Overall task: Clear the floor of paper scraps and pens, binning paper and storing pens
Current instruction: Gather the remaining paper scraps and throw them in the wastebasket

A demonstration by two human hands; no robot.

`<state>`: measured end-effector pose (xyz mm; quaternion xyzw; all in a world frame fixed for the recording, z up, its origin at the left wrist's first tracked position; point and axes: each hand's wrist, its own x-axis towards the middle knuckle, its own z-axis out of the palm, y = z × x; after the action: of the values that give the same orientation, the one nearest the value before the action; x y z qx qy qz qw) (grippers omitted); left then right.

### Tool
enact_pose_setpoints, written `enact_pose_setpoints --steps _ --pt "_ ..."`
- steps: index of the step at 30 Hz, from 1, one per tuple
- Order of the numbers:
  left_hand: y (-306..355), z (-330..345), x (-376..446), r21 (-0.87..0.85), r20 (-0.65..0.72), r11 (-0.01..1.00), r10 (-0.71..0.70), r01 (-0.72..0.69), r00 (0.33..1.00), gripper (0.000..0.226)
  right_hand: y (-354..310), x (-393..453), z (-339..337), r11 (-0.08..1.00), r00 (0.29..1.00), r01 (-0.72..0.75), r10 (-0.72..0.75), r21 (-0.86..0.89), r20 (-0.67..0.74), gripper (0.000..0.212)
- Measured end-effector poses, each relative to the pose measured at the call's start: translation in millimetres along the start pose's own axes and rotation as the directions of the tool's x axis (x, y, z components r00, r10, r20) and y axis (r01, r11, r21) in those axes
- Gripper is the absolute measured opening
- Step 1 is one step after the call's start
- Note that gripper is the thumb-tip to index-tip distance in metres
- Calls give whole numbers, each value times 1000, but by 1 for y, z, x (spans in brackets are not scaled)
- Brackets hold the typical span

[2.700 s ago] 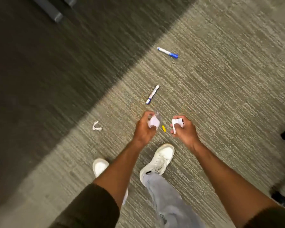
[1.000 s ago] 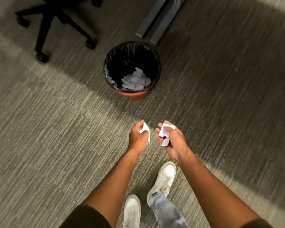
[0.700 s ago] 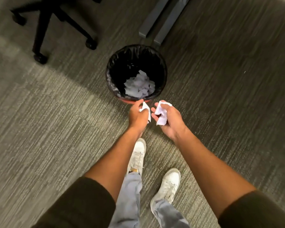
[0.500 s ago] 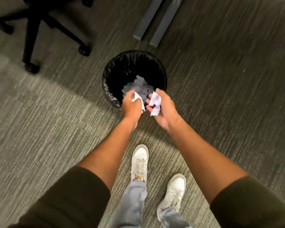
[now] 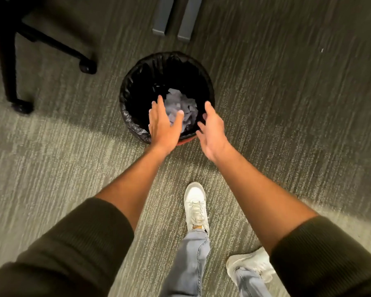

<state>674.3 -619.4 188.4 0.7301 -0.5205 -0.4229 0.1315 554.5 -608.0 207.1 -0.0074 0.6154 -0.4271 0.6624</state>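
Note:
A round bin (image 5: pixel 129 97) with a black liner stands on the carpet ahead of me. White paper scraps (image 5: pixel 181 108) lie piled at its bottom. My left hand (image 5: pixel 163 125) hovers over the near part of the bin's mouth, fingers spread, holding nothing. My right hand (image 5: pixel 212 129) is over the bin's near right rim, also open and empty. No pens are in view.
A black office chair base (image 5: pixel 30 37) with castors stands at the upper left. Two grey desk legs (image 5: pixel 176 16) sit just behind the bin. My white shoes (image 5: pixel 196 209) are on the carpet below my arms.
Both hands moved forward over the bin and opened. The white paper scraps they held are gone from my fingers and the pile in the bin shows below.

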Motion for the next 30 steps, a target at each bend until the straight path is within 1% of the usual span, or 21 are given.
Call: enact_pose_setpoints --steps 2,4,6,8,9,10,12,13,14,15,18,21,23,25,28,30 --pt "-3 12 -12 159 23 979 126 -128 992 77 7 -3 -28 998 994 58 -61 -33 -92 44" --pt "0 29 -23 296 92 918 248 -264 964 77 11 -7 -61 992 974 102 -115 -75 -196 42" --pt "8 51 -36 400 179 840 322 -368 930 76 18 -13 -98 983 945 144 -171 -115 -279 38" --pt "18 74 -49 489 267 749 360 -448 894 76 25 -21 -134 954 911 198 -264 -226 -316 35" --pt "24 87 -57 531 312 690 379 -491 871 76 29 -28 -155 916 890 226 -333 -332 -312 35" --pt "30 102 -66 565 355 631 396 -532 847 77 34 -36 -177 854 869 246 -404 -459 -285 36" --pt "40 130 -85 600 434 521 426 -608 794 78 46 -52 -221 672 842 249 -507 -697 -188 40" --pt "46 146 -97 600 475 471 440 -646 762 78 54 -61 -246 587 829 230 -536 -776 -160 41" --pt "51 162 -108 596 512 428 450 -679 732 78 61 -68 -269 532 821 196 -548 -824 -159 42" --pt "56 179 -119 589 546 392 452 -707 705 78 69 -75 -293 510 818 148 -544 -848 -184 43" --pt "67 224 -152 560 632 311 440 -768 638 78 92 -97 -357 515 831 -39 -459 -856 -314 45" --pt "73 273 -185 517 707 246 417 -820 571 78 118 -119 -422 530 802 -191 -401 -826 -442 51" --pt "72 305 -201 491 742 209 408 -846 531 78 135 -128 -460 515 782 -266 -379 -815 -495 55" --pt "69 344 -215 457 775 178 401 -871 489 77 152 -128 -502 523 760 -333 -343 -785 -552 58" --pt "61 398 -227 432 812 132 373 -892 449 79 178 -119 -555 524 751 -392 -292 -756 -592 59" --pt "50 440 -235 407 842 96 347 -908 414 80 197 -106 -593 541 733 -434 -254 -721 -631 59"
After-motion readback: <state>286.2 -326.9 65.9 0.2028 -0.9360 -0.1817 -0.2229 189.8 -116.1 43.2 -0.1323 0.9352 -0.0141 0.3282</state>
